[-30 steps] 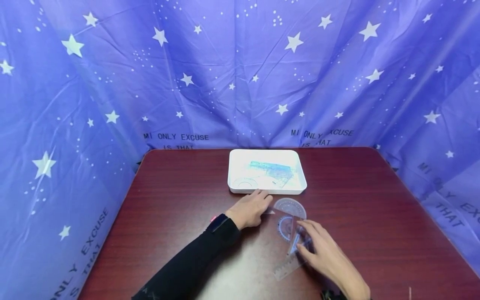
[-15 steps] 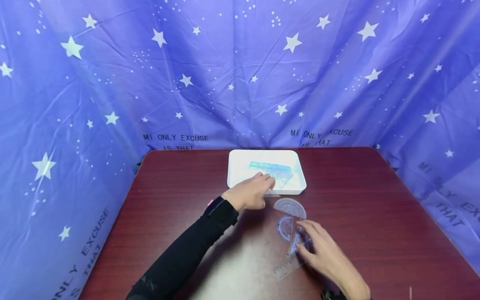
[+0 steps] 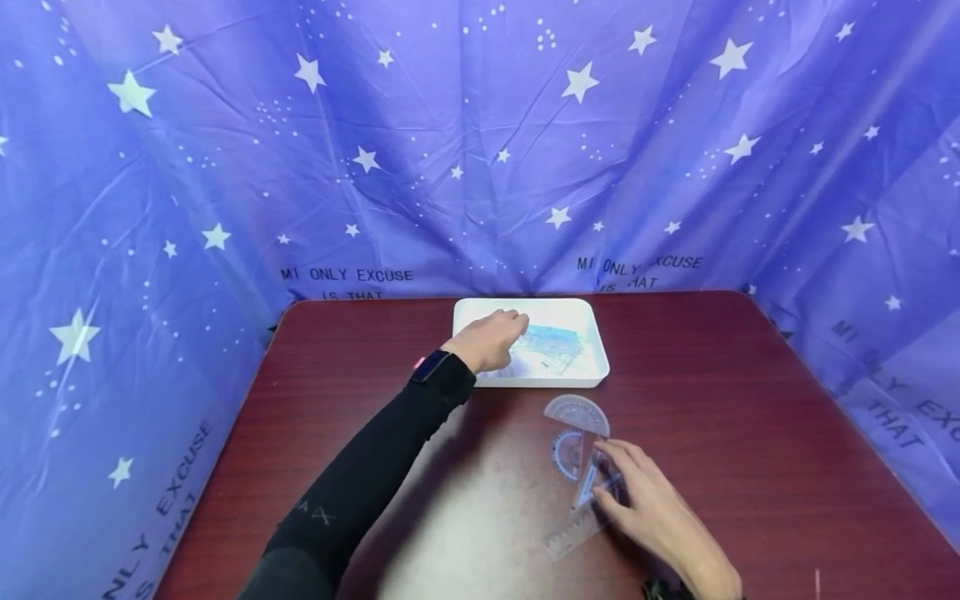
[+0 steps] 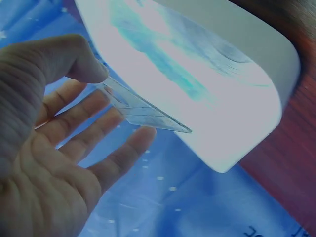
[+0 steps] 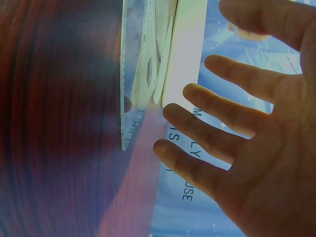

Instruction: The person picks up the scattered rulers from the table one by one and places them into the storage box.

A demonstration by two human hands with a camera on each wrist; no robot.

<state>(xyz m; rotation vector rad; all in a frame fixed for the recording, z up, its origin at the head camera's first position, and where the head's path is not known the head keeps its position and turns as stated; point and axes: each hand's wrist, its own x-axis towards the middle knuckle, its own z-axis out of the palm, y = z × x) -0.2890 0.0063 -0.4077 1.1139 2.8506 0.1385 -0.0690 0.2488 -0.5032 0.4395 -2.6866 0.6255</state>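
Observation:
My left hand (image 3: 487, 340) is above the left side of the white tray (image 3: 543, 382). In the left wrist view, its thumb and fingers pinch a clear set square (image 4: 148, 114) by one end, over the tray. My right hand (image 3: 660, 512) stays low at the right of the clear drawing tools on the table, fingers extended and spread in the right wrist view. Beside its fingertips are a half-round protractor (image 3: 576, 408), a clear triangle with blue markings (image 3: 567, 452) and a clear ruler (image 3: 572, 535), partly overlapping. Whether the fingertips touch them is unclear.
Inside the tray lie bluish clear plastic pieces (image 3: 555, 340), washed out by glare. The dark red wooden table (image 3: 720, 375) extends around it. A blue star-patterned curtain (image 3: 420, 167) hangs behind and along the sides.
My left hand has lifted from the table before the tray and moved forward over it, carrying the set square. The right hand and the tools beside it have stayed in place.

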